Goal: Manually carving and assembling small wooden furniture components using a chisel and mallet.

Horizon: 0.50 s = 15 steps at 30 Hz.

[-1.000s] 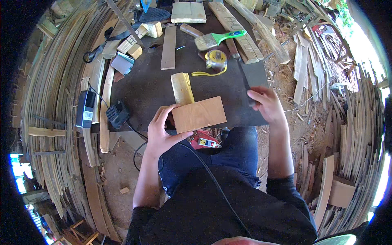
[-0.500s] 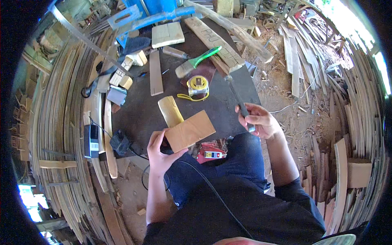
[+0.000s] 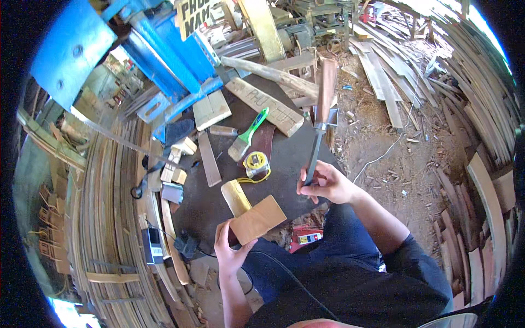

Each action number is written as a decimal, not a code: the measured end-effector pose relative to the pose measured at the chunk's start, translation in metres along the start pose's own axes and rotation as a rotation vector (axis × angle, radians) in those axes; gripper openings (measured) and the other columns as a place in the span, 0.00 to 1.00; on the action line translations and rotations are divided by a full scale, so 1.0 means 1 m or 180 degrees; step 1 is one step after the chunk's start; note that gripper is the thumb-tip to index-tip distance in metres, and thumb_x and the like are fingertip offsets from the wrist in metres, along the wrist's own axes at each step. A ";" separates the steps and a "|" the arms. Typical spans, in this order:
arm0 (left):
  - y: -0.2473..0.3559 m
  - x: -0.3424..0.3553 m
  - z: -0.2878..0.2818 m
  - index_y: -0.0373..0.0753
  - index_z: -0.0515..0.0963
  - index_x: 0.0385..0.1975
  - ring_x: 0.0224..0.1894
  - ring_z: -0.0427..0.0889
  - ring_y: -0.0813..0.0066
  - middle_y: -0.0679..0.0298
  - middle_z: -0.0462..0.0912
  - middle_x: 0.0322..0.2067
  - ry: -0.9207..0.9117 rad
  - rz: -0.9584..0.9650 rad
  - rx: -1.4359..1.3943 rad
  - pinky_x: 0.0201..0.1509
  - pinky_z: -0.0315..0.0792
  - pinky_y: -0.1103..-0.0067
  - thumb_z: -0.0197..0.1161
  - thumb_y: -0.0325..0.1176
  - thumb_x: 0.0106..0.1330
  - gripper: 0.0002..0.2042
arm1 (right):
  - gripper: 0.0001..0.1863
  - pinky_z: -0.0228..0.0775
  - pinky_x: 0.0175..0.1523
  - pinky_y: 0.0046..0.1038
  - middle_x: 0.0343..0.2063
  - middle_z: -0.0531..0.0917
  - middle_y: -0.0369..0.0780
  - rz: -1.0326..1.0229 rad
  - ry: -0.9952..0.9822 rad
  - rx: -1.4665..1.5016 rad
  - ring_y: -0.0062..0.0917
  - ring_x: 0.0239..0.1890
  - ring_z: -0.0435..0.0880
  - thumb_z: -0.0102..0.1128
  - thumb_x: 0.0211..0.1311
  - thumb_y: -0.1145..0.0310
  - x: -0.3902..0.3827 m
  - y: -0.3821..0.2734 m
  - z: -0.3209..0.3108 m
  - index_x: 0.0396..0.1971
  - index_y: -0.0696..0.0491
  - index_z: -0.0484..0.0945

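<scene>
My left hand [image 3: 228,249] grips a flat rectangular wooden block [image 3: 259,220] at its lower left corner, thumb along the near edge. Beyond the block a pale, rounded piece of wood [image 3: 235,197] shows on the dark tabletop [image 3: 205,206]; its near end is hidden, and I cannot tell whether the two touch. My right hand [image 3: 328,183] pinches a chisel [image 3: 316,148] low on its metal blade, with the brown wooden handle pointing up and away. Further off lie a yellow tape measure [image 3: 255,162] and a green-handled paintbrush [image 3: 249,134].
Behind the brush are a carved board [image 3: 266,106] and a square wood block [image 3: 212,111]. A handsaw [image 3: 123,136] and a blue metal machine [image 3: 164,54] stand at the far left. Small blocks and a black adapter [image 3: 186,245] with a cable line the left edge. Planks are stacked on both sides.
The view has tilted up and swung left, showing more of the blue machine. In my right hand the chisel's handle has risen toward upright. My left hand keeps its grip on the block.
</scene>
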<state>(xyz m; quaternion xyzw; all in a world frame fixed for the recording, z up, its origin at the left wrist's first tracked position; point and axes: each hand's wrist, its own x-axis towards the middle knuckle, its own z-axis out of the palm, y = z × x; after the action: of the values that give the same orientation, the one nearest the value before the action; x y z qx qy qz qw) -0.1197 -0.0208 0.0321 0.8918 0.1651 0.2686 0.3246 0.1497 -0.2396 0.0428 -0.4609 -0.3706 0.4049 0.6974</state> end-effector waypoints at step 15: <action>-0.022 0.016 -0.013 0.34 0.65 0.64 0.63 0.71 0.65 0.58 0.72 0.59 0.0826 -0.0416 -0.1285 0.67 0.64 0.70 0.78 0.35 0.56 0.37 | 0.12 0.81 0.37 0.24 0.38 0.85 0.39 -0.0586 0.0411 0.0189 0.21 0.41 0.85 0.64 0.66 0.77 0.011 0.040 -0.030 0.43 0.52 0.71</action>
<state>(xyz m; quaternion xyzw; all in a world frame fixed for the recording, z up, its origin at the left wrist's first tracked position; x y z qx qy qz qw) -0.1169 0.0094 0.0316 0.7543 0.2056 0.3869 0.4889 0.1715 -0.2298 -0.0025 -0.4291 -0.3534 0.3194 0.7674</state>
